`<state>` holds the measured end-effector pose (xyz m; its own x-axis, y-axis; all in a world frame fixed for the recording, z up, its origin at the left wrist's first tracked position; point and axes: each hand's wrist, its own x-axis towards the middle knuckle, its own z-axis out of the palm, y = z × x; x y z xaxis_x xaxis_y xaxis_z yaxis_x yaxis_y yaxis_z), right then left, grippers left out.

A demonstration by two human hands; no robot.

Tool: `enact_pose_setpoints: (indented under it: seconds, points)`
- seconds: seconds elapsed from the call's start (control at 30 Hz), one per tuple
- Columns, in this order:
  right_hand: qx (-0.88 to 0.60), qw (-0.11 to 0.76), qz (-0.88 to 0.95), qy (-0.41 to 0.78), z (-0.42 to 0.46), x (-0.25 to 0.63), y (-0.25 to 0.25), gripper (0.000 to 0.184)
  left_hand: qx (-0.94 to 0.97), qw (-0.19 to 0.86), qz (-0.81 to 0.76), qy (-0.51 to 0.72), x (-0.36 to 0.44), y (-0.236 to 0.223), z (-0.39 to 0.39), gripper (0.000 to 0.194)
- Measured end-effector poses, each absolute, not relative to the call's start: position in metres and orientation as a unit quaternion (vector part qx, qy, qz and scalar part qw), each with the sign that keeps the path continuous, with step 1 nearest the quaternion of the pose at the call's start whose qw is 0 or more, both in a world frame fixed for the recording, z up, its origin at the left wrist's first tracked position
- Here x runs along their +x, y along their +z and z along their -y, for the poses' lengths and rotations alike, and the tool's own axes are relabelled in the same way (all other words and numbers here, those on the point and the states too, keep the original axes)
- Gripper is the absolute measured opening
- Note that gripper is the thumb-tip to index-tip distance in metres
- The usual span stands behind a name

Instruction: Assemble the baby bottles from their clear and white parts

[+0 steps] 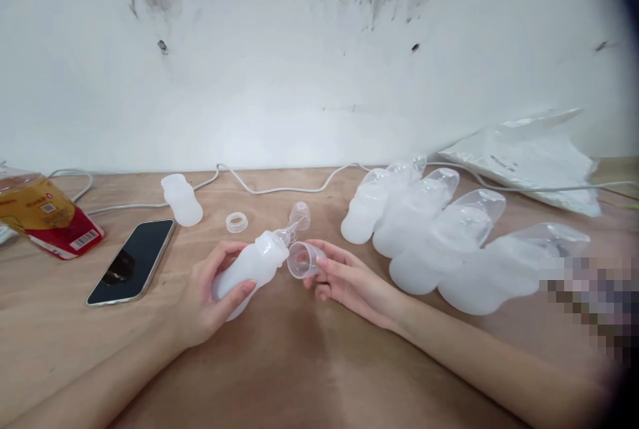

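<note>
My left hand (210, 292) is wrapped round a milky white plastic baby bottle (247, 273), which is tilted with its top toward the upper right. A clear, soft-looking piece (284, 235), perhaps a teat, shows at the bottle's top. Between finger and thumb, my right hand (344, 279) grips a clear cup-shaped cap (301, 261), its open end facing the bottle's neck. Just beyond lies a small clear dome-shaped piece (300, 215). A translucent ring (236, 222) rests flat on the table behind my left hand.
Another white bottle (182, 201) without a cap stands at the back left. Several capped bottles (417, 269) lie at the right, near a clear plastic bag (529, 159). A phone (132, 261), a red and yellow package (47, 213) and a cable (279, 191) are on the wooden table (319, 376).
</note>
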<state>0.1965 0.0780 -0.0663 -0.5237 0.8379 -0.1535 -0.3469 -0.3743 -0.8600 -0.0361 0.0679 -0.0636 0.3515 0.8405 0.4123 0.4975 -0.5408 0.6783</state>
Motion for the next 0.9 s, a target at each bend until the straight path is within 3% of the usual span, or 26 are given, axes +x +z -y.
enact_pose_setpoints:
  seconds: [0.5, 0.67, 0.9]
  points:
    - [-0.292, 0.407, 0.408, 0.763, -0.08, 0.198, -0.067, 0.028, 0.773, 0.232, -0.442, 0.391, -0.03, -0.059, -0.062, 0.028]
    - [-0.281, 0.454, 0.496, 0.685, -0.08, 0.197, -0.06, 0.035, 0.786, 0.211, -0.45, 0.368, -0.028, -0.058, -0.06, 0.027]
    - [-0.297, 0.455, 0.582, 0.605, -0.079, 0.2, -0.056, 0.035, 0.789, 0.181, -0.451, 0.376, -0.025, -0.059, -0.056, 0.022]
